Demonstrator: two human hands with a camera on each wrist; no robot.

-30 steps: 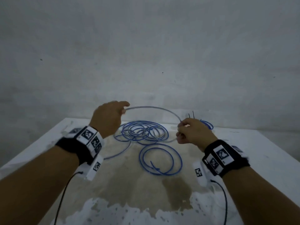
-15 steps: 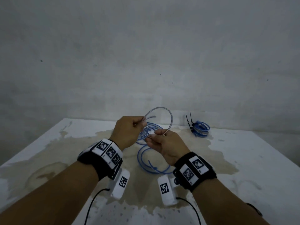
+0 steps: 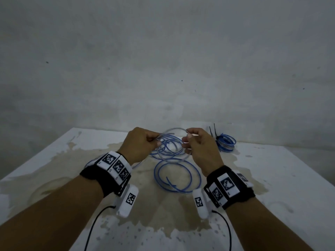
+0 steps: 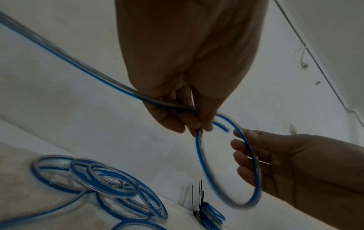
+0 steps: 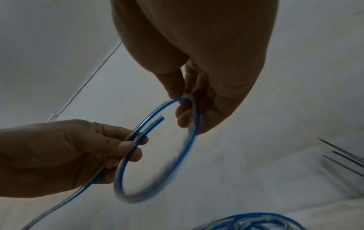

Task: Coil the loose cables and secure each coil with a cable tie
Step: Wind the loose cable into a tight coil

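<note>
Hands point(image 3: 140, 144) hold cable point(image 3: 178, 178) above stained, perhaps wet, white table point(image 3: 272, 178).

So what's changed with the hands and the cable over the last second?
The hands came together: the left hand and right hand, wide apart before with the cable arched between them, now hold it bent into one small loop. Both kept their grip. The loose cable on the table and the tied coil stayed put.

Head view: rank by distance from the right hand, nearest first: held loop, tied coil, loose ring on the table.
1. Held loop: pinched by the right hand, on its left.
2. Tied coil: just right of the hand, at the table's far side.
3. Loose ring: on the table, below and nearer the camera. Close to 2; ranking unsure.
</note>
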